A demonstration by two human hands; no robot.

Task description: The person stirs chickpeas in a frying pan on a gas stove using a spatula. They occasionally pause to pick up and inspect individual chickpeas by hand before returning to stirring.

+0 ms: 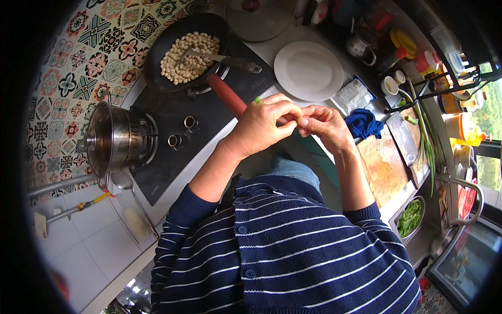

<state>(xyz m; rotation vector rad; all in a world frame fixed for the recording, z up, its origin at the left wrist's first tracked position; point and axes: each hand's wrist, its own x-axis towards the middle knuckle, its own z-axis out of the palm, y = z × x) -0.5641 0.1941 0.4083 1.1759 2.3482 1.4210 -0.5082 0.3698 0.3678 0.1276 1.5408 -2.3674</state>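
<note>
My left hand [266,121] and my right hand [326,126] meet at the fingertips in front of my body. Between their pinched fingers is a small pale piece [299,117], mostly hidden and too small to name surely. A green scrap [257,100] sticks to the back of my left hand. Beyond that hand, the red handle [227,96] belongs to a dark wok [157,80] on the hob. Pale round seeds or nuts [172,64] lie in the wok, with a metal turner [239,64] resting among them. A white plate [308,70] stands on the counter past my fingers.
A lidded steel pot [121,135] sits on the other burner of the black hob [164,172]. To the right are a blue cloth [364,123], a cutting board [382,165], a cleaver [403,139], spring onions [426,145] and a bowl of cut greens [410,218] by the sink tap [479,196].
</note>
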